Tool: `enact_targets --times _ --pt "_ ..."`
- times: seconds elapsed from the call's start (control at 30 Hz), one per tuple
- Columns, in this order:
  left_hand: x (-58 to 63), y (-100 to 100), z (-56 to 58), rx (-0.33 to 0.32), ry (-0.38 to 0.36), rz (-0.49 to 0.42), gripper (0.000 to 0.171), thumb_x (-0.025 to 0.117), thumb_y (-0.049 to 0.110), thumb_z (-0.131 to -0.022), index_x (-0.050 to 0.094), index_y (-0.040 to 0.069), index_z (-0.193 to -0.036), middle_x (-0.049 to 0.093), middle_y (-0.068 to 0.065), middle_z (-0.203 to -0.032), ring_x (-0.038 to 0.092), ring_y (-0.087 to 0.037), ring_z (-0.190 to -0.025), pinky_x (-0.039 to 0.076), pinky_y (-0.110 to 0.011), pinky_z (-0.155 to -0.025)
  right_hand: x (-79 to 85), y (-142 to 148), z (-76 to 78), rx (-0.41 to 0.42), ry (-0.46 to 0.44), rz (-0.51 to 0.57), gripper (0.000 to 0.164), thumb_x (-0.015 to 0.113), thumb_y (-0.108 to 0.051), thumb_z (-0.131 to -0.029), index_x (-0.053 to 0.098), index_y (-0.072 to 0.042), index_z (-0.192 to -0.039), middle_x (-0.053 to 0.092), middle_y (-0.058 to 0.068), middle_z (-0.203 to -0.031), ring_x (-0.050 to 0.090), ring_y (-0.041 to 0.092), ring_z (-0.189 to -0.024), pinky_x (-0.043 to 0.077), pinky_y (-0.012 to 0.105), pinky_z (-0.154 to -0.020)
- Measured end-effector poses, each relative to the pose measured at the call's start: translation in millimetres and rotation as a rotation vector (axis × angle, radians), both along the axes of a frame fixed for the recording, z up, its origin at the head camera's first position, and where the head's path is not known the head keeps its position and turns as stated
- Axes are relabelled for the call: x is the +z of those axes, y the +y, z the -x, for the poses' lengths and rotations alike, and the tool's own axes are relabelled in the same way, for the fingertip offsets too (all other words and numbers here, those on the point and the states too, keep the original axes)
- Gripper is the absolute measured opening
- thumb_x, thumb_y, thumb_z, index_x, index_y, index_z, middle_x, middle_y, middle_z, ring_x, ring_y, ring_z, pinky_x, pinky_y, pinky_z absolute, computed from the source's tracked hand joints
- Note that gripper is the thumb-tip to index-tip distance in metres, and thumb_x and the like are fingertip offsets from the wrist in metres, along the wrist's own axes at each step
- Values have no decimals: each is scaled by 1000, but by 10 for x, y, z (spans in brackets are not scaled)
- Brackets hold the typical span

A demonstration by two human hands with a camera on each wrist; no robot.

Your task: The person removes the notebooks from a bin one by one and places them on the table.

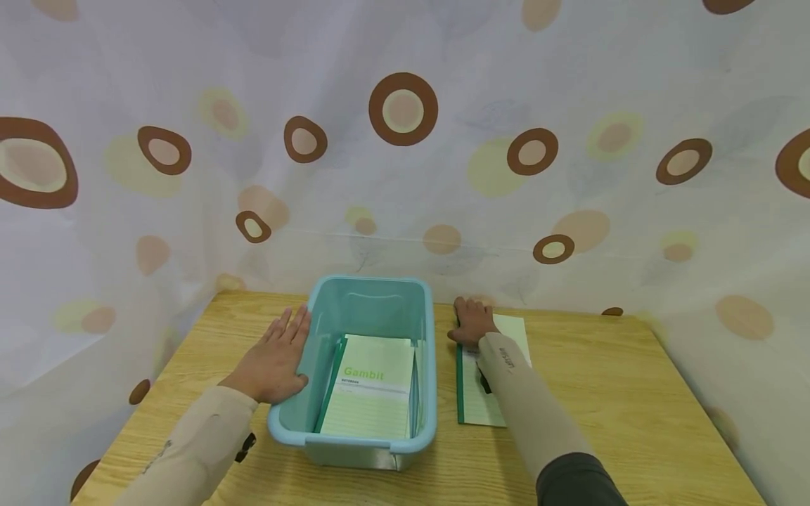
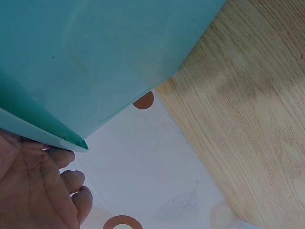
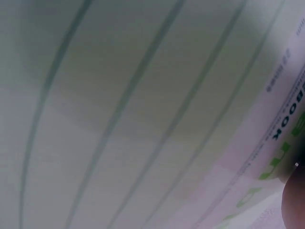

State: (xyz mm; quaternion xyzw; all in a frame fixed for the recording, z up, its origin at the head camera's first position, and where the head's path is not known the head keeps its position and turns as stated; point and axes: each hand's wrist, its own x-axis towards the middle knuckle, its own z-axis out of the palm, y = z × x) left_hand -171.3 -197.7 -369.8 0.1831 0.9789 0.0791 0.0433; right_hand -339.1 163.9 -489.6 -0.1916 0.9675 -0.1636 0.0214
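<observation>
The right hand point(image 1: 471, 322) lies palm down on the far end of a green-spined notebook point(image 1: 500, 393) that sits flat on the wooden table point(image 1: 607, 393), just right of the bin. Fingers look laid out fairly flat on the cover, pointing away from the person toward the curtain, not pinching anything. The forearm in its beige sleeve runs straight down the length of the notebook and covers most of it. In the right wrist view it's only pale lined cover up close, with some blurry green lettering at the lower right.

The left hand point(image 1: 275, 358) is spread open, fingers straight, pressed flat against the outer left wall of the light-blue plastic bin point(image 1: 380, 292). The left wrist view shows the palm and fingertips point(image 2: 71, 180) right under the bin's rim, plastic smooth and a bit see-through.

Inside the bin there's a second notebook point(image 1: 373, 397), pale green lined cover with "Gambit" printed on it, leaning a little against the bin's bottom, more green-edged ones tucked beside it.

The table is light oak-grain. Behind it hangs a white curtain point(image 1: 405, 176) with brown and yellow ring spots.
</observation>
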Motion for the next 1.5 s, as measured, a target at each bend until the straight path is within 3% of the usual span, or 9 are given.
enact_targets --times 0.6,0.83,1.0,1.3,1.5 --pt "-12 -5 12 0 4 1 85 58 17 -82 14 -13 -148 11 -28 -157 5 -45 -144 11 -55 -116 -67 -77 45 -46 -67 33 35 68 -24 -82 41 -9 -99 44 10 -91 42 31 -89 31 56 -90" --pt "-14 -16 -2 3 11 -8 84 56 16 -82 14 -13 -148 11 -28 -157 5 -45 -144 11 -55 -115 -121 -82 81 9 -61 41 41 71 -25 -81 51 -8 -112 51 14 -103 48 32 -95 38 55 -93" --pt "-21 -15 3 0 11 -15 84 56 16 -82 14 -13 -148 11 -28 -157 5 -45 -144 11 -55 -115 -198 -78 145 3 -101 37 52 75 -26 -79 54 -3 -120 54 17 -110 50 33 -99 40 52 -92" --pt "-25 -27 15 0 9 -20 84 55 15 -81 14 -13 -148 11 -28 -157 5 -45 -144 11 -55 -115 -70 -122 35 -10 -176 108 59 76 -27 -81 53 2 -127 51 23 -117 49 41 -111 42 52 -94" --pt "-39 -33 33 -1 7 -12 84 55 16 -82 13 -13 -148 9 -27 -157 4 -45 -144 11 -55 -116 -15 -97 -18 -49 -114 178 53 67 -26 -89 51 2 -130 51 26 -122 48 42 -112 41 55 -93"
